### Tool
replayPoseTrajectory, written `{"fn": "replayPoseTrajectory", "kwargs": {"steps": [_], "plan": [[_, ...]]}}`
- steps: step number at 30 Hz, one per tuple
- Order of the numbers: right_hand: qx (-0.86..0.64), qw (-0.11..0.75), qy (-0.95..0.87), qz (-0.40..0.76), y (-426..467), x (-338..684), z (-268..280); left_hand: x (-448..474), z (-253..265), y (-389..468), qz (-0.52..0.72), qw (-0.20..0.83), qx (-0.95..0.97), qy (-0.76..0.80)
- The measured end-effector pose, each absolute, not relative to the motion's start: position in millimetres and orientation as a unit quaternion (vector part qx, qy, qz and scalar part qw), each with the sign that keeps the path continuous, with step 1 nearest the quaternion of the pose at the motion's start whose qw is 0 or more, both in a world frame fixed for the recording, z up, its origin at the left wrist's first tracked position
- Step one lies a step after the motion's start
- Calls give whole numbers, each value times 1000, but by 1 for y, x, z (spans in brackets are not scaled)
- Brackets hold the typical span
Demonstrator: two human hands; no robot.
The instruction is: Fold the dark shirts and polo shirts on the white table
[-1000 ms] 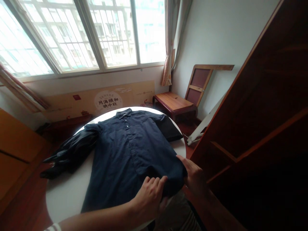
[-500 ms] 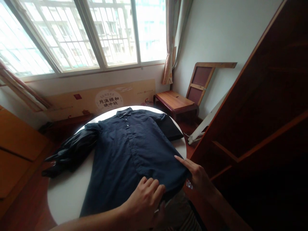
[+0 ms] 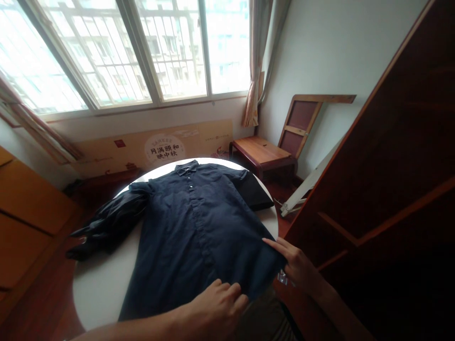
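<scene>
A dark blue button-up shirt [image 3: 185, 227] lies front side up on a round white table [image 3: 97, 289], its collar toward the window. My left hand [image 3: 222, 305] is closed on the shirt's bottom hem near the button placket, at the near table edge. At the shirt's right lower side, my right hand [image 3: 293, 258] grips the fabric, with the index finger stretched along the edge. The hem between both hands is pulled off the table. My left fingertips are partly hidden.
A black bundled garment [image 3: 113, 220] lies left of the shirt, and a flat black item [image 3: 258, 192] sits under the right sleeve. Beyond stand a low wooden stool [image 3: 261, 149] and a printed board [image 3: 199, 135]. A dark wooden panel [image 3: 391, 156] slants along the right.
My left hand has shifted slightly down and right, drawing the hem tighter. My right hand keeps its hold and sits a little lower. The whole view has tilted slightly.
</scene>
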State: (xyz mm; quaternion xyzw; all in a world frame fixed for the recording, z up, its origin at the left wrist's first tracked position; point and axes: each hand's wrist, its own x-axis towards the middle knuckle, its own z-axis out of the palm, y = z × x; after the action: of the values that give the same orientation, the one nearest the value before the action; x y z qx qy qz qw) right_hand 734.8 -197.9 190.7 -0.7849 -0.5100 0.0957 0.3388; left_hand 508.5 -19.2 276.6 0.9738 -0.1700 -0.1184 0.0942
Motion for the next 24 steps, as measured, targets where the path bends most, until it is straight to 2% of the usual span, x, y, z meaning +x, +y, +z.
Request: {"fn": "replayPoseTrajectory", "kwargs": {"steps": [3,6,9,15,19,24], "plan": [[-794,290,-517,133,-208,738,204,531,289,1,-82,151,973,-156],[-771,281,-546,168,-222,753,222,572,280,40,24,136,989,-54],[-774,316,-531,137,-212,785,245,610,251,81,87,87,991,56],[-815,447,-337,150,-84,864,293,623,199,112,44,103,989,97],[-851,410,-306,123,1,894,305,620,194,110,51,103,989,92],[-898,332,-274,87,63,916,302,621,195,111,62,116,987,91]]}}
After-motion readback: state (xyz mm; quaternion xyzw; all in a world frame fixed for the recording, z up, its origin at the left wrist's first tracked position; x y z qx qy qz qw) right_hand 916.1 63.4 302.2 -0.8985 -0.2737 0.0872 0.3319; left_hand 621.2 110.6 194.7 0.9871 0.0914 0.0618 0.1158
